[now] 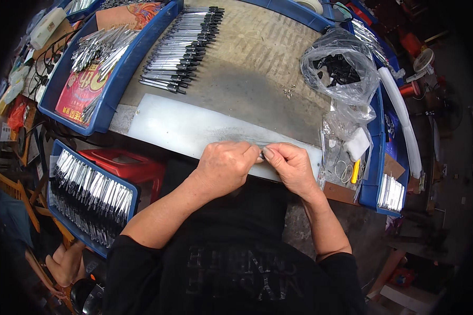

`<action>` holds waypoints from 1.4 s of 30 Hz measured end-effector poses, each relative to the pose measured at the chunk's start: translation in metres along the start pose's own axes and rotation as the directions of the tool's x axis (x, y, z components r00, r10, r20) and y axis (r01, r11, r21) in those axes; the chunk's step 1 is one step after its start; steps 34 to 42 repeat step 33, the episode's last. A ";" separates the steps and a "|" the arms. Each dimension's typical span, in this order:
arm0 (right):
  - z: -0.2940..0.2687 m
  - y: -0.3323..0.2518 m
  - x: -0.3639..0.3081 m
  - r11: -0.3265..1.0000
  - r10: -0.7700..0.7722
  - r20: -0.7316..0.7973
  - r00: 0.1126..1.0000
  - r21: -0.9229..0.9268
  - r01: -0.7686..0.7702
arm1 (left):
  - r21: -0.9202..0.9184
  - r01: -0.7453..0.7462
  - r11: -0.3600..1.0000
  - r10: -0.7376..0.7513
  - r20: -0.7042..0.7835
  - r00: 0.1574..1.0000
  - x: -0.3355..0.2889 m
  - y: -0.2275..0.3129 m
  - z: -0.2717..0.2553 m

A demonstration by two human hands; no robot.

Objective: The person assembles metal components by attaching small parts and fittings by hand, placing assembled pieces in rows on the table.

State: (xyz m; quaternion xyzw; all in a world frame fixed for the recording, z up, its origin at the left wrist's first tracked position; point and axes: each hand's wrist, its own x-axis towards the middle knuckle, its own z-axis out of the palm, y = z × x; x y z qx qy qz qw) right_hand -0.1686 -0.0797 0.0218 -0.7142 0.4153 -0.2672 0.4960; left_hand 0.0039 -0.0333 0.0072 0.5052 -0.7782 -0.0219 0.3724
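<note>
My left hand (227, 164) and my right hand (291, 167) meet over the front edge of a white board (178, 125). Both are closed, with thumbs and fingers pinched together. Between the fingertips a small dark piece shows, mostly covered, so its kind cannot be made out. Dark smudges mark the board just beyond my hands. Farther back on the left, a row of silver pens with black ends (181, 50) lies side by side on the worktable (236, 73). Some tiny metal bits (288, 93) lie on the table to the right.
A clear plastic bag (320, 52) of black parts stands at the right. Blue trays of pen parts line both sides, including a left tray (113, 100). Below left sits a blue bin (134, 210) of pens beside a red stool (123, 160). A yellow-handled tool (356, 171) lies right.
</note>
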 end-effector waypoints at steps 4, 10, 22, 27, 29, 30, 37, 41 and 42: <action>-0.008 -0.010 -0.001 0.991 0.014 0.112 0.994 0.128 -0.029 | -0.108 -0.017 0.994 0.019 0.022 1.000 0.003 0.000 -0.007; 0.000 -0.009 0.001 0.960 -0.229 -0.103 0.968 -0.189 0.207 | 0.172 -0.009 0.985 0.011 -0.009 1.000 0.007 0.017 -0.008; -0.005 -0.013 -0.001 0.970 -0.232 0.040 0.972 -0.066 0.234 | -0.074 -0.013 0.997 0.016 0.041 0.999 0.006 0.008 -0.016; -0.002 -0.007 -0.002 0.986 0.065 0.015 0.998 0.154 -0.067 | -0.028 -0.013 1.000 0.013 0.009 1.000 0.007 0.006 -0.013; -0.003 -0.004 -0.001 0.915 0.231 0.106 0.967 0.315 -0.253 | -0.032 -0.016 0.999 0.016 -0.003 1.000 0.007 0.005 -0.013; -0.002 -0.002 0.000 0.946 0.172 0.101 0.980 0.260 -0.192 | -0.017 -0.009 1.000 0.009 0.011 1.000 0.005 0.004 -0.013; 0.003 0.006 0.004 0.986 -0.163 -0.003 0.987 -0.016 0.163 | -0.002 -0.017 1.000 0.017 0.014 1.000 0.002 0.001 -0.010; 0.003 0.006 0.004 0.986 -0.163 -0.003 0.987 -0.016 0.163 | -0.002 -0.017 1.000 0.017 0.014 1.000 0.002 0.001 -0.010; 0.003 0.006 0.004 0.986 -0.163 -0.003 0.987 -0.016 0.163 | -0.002 -0.017 1.000 0.017 0.014 1.000 0.002 0.001 -0.010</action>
